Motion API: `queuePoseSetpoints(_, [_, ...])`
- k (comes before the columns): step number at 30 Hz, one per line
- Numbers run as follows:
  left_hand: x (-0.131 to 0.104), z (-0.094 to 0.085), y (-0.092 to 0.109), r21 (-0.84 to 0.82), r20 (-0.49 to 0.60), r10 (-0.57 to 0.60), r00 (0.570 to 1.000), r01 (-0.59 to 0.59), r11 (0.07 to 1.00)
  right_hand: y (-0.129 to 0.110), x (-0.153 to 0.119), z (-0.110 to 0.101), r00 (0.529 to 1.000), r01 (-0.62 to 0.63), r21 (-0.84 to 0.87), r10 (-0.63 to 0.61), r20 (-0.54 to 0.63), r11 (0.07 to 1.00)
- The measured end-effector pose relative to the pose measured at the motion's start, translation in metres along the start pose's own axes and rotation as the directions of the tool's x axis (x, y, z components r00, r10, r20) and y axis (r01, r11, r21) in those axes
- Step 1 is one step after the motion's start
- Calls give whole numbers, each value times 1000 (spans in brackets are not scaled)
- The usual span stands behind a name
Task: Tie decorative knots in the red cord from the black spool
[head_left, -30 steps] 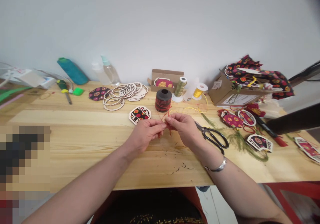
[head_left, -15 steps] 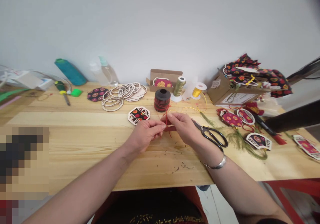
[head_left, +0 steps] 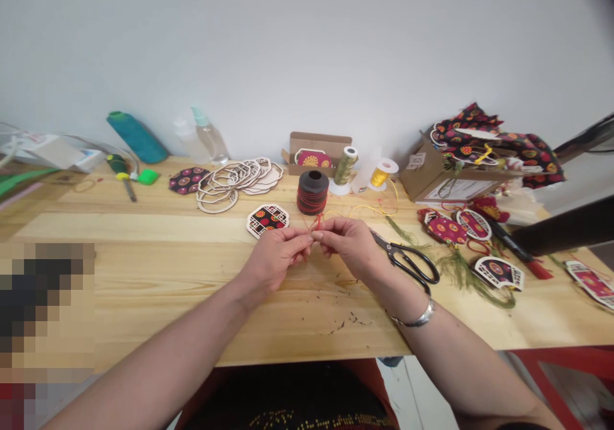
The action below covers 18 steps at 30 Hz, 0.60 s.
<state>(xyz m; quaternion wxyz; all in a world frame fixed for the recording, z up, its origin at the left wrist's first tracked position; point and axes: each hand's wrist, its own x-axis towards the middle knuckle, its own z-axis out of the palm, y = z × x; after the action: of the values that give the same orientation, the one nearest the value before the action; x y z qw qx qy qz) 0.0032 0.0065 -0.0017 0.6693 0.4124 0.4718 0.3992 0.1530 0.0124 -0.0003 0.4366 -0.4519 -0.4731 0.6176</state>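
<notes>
My left hand [head_left: 277,256] and my right hand [head_left: 349,244] meet over the middle of the table, fingertips touching. Both are closed in a pinch on a thin red cord [head_left: 318,222], whose loops and ends show around the fingers. Just behind them stands a dark spool [head_left: 313,201] wound with red cord. A patterned fabric piece in a pale cut-out frame [head_left: 268,220] lies flat beyond my left hand. Black-handled scissors [head_left: 413,265] rest beside my right wrist, their blades partly hidden by that hand.
Pale cut-out frames [head_left: 235,180] overlap at the back left, near a screwdriver [head_left: 119,171] and a teal thread cone [head_left: 137,137]. Green [head_left: 345,166] and yellow [head_left: 380,175] spools stand behind. Tasselled ornaments [head_left: 448,230] and a full cardboard box [head_left: 422,171] occupy the right.
My fingertips have come together and the right hand has shifted its grip on the red cord. The red cord's loose ends now hang nearer my left fingers.
</notes>
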Motion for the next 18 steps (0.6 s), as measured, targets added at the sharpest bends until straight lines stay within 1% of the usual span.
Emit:
queuePoseSetpoints(4, [0,-1,-1,-7,-5,-4,1000,4,1000,1,0,0,1000,17,-33,-17,-14,999])
queuePoseSetpoints(9, [1,0,-2,-11,2,-15,1000,15,1000,2,0,0,999,25,-114,-28,-24,993])
queuePoseSetpoints(12, [0,0,-2,-26,25,-19,1000,20,999,1,0,0,997,65,-203,-73,-35,977])
queuePoseSetpoints(15, [0,0,0,-39,34,-25,999,26,999,1,0,-1,991,99,-322,-121,-50,942])
queuePoseSetpoints(18, [0,1,3,-29,40,-26,999,27,999,0,1,-2,987,111,-387,-148,-68,916])
